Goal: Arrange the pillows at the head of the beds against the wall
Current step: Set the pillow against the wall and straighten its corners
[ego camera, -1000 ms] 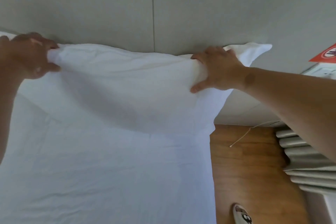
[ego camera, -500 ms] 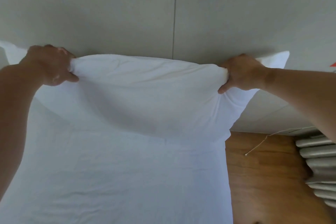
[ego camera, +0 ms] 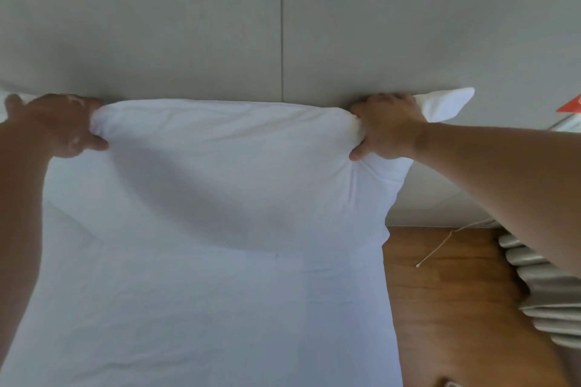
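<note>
A white pillow stands on edge at the head of the bed, its top edge against the grey wall. My left hand pinches the pillow's upper left part. My right hand grips its upper right part, fingers over the top and thumb in front. The pillow's right corner sticks out past my right hand. Its left corner is hidden behind my left hand and arm.
A white sheet covers the bed. To the right lies a wooden floor with a thin white cord. Grey pleated curtain folds hang at the far right. A red and white sign shows at the right edge.
Both hands have slid outward along the pillow's top edge, and the pillow stands higher and flatter against the wall. The view shifted slightly.
</note>
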